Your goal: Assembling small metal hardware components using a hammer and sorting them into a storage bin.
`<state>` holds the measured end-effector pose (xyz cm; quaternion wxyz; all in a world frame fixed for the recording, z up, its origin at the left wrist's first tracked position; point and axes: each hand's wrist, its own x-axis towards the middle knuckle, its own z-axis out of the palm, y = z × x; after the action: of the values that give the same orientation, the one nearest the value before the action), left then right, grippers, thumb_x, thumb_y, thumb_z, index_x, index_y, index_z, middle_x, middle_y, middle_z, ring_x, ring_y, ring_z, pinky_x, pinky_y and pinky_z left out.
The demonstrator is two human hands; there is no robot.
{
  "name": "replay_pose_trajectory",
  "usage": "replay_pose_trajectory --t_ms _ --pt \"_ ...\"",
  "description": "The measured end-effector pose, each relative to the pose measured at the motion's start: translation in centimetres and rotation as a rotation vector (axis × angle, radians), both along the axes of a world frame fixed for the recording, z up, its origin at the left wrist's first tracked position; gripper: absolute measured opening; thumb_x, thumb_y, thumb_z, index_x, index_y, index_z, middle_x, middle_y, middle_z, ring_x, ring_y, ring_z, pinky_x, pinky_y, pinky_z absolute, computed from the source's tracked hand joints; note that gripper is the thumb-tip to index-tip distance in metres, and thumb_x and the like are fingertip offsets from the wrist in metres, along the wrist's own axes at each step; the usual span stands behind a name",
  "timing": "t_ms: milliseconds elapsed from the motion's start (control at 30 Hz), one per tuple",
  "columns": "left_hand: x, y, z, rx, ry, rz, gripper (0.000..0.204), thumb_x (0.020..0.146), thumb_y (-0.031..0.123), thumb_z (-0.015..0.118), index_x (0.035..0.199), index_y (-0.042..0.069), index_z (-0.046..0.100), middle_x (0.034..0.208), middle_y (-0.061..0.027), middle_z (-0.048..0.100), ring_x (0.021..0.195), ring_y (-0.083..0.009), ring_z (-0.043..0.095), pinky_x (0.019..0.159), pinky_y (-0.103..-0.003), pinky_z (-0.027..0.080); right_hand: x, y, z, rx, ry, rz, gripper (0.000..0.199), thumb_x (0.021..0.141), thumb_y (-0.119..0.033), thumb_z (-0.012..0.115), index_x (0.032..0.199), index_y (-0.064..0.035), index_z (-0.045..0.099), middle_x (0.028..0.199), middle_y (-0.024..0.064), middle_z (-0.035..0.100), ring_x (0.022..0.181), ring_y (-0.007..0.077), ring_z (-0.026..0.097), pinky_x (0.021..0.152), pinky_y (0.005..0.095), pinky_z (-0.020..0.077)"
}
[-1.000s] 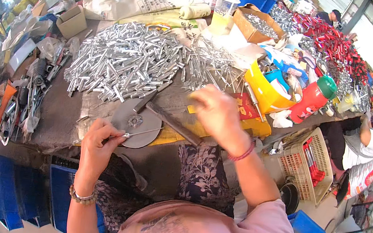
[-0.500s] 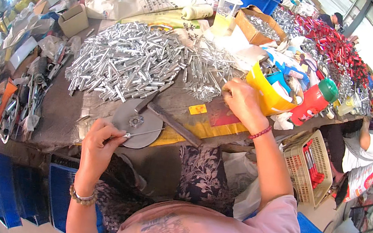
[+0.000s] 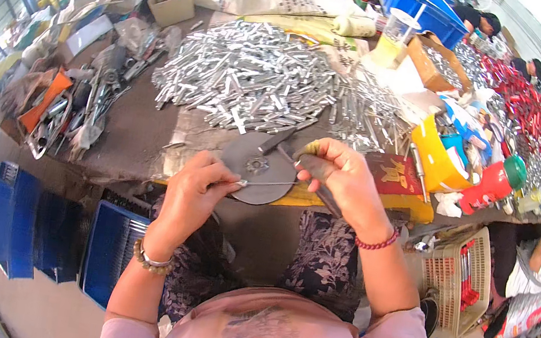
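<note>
My left hand (image 3: 201,190) pinches a thin metal rod (image 3: 268,183) that lies across a round grey disc (image 3: 258,165) at the bench's front edge. My right hand (image 3: 339,179) grips a dark-handled tool (image 3: 321,182) and holds it against the rod's far end, just right of the disc. Behind the disc spreads a big heap of short silvery metal pieces (image 3: 249,75). A flat dark bar leans on the disc's far rim.
A yellow bin (image 3: 434,158) and a red jug with a green cap (image 3: 496,182) stand at the right. Tools and an orange item (image 3: 46,100) clutter the left. Blue crates (image 3: 31,224) sit below; a wire basket (image 3: 456,281) stands at the right, beside a seated person (image 3: 540,262).
My right hand has come back from the pile at the right and now holds a tool at the rod over the disc. My left hand stayed by the disc.
</note>
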<state>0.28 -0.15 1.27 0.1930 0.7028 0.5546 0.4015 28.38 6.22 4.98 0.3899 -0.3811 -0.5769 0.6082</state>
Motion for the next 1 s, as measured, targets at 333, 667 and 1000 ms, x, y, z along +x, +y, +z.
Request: replay_pose_trajectory --t_ms 333,667,1000 --pt "-0.3 0.2 -0.1 0.022 0.024 -0.054 0.016 0.086 0.002 0.089 0.099 0.002 0.079 0.094 -0.0075 0.067 0.086 -0.0242 0.068 0.077 -0.035 0.054 -6.5 -1.6 -4.4 0.772 -0.28 -0.177 0.017 0.086 0.005 0.081 0.098 -0.0019 0.072 0.108 0.0098 0.07 0.099 0.032 0.07 0.085 0.0409 0.0546" --pt "-0.3 0.1 -0.1 0.034 0.009 -0.046 0.017 0.085 0.002 0.09 0.097 0.003 0.077 0.093 -0.0073 0.067 0.085 -0.0245 0.068 0.076 -0.036 0.054 -7.5 -1.8 -5.4 0.89 -0.408 -0.209 0.021 0.082 0.002 0.083 0.098 -0.005 0.072 0.109 0.0044 0.071 0.107 0.0281 0.068 0.095 0.0442 0.047" --pt "-0.4 0.2 -0.3 0.053 0.005 -0.046 0.018 0.084 0.0 0.09 0.096 0.002 0.077 0.093 -0.0081 0.067 0.084 -0.0244 0.068 0.076 -0.036 0.054 -7.5 -2.1 -3.8 1.12 -0.594 -0.163 0.02 0.083 -0.001 0.077 0.101 -0.0076 0.07 0.113 0.0065 0.068 0.109 0.0291 0.067 0.099 0.0447 0.0478"
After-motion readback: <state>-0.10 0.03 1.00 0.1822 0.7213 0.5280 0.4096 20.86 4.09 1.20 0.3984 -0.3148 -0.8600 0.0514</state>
